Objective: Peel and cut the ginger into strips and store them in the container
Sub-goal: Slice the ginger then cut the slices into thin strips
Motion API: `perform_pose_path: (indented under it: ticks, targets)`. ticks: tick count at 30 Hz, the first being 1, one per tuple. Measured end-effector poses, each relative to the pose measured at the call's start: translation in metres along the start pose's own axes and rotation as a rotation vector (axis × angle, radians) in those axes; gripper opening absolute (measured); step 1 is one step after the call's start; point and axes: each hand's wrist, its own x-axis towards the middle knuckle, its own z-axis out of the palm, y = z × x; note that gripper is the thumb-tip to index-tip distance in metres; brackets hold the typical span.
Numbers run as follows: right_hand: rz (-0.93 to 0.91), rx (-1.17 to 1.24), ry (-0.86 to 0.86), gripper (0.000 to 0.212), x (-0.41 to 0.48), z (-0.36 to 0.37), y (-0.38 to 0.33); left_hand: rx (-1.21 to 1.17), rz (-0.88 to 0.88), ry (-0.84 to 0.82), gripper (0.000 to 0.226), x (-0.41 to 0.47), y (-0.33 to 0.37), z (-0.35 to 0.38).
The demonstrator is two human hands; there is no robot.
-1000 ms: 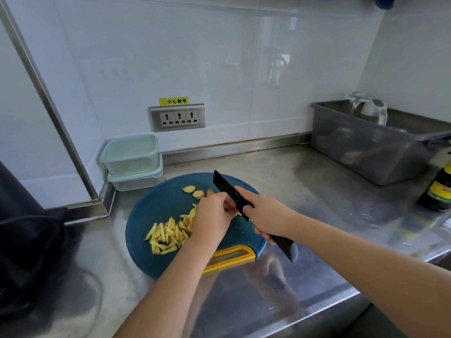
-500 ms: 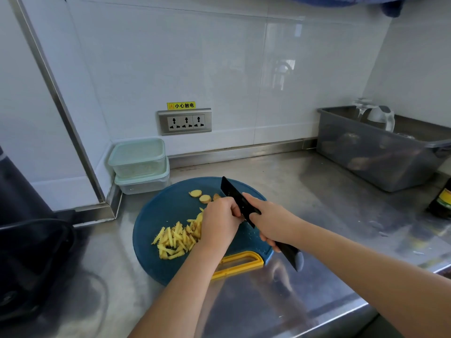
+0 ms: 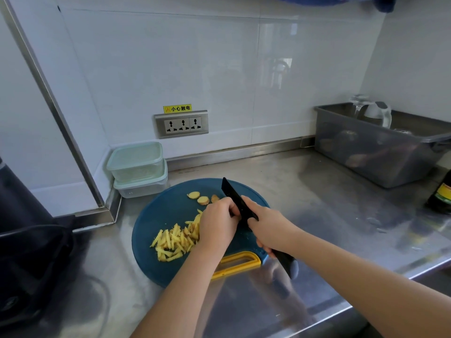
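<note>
Bare steel counter lies open right of the blue cutting board — bounded by the grey tub and dark bottle; stacked containers crowd the board's far-left edge; a black bag blocks the left.

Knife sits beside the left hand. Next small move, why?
Likely press the knife down for another cut: the right hand grips it, blade beside the left hand, which hides whatever is under it. Slices lie uncut beyond the strips.

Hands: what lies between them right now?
The knife: its black blade runs between the left hand and right hand, over the board. Head view shows it.
</note>
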Motion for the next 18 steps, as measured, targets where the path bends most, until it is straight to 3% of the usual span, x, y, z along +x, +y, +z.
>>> perform_pose_path:
  ticks: [5, 9, 14, 18]
  targets:
    - [-0.003, 0.136, -0.027, 0.057, -0.008, -0.011, 0.010, 0.000, -0.006, -0.014, 0.013, 0.002, -0.002, 0.000]
    - [-0.072, 0.217, 0.058, 0.053, -0.004, -0.031, 0.006, 0.024, 0.014, -0.035, 0.009, 0.002, -0.001, 0.000]
    - [-0.076, -0.073, 0.117, 0.050, 0.003, -0.054, 0.008, 0.018, 0.029, -0.081, 0.013, 0.004, -0.005, -0.001]
    - [-0.052, -0.262, 0.090, 0.049, -0.004, -0.052, 0.025, 0.089, 0.059, -0.008, 0.019, 0.007, -0.006, -0.010]
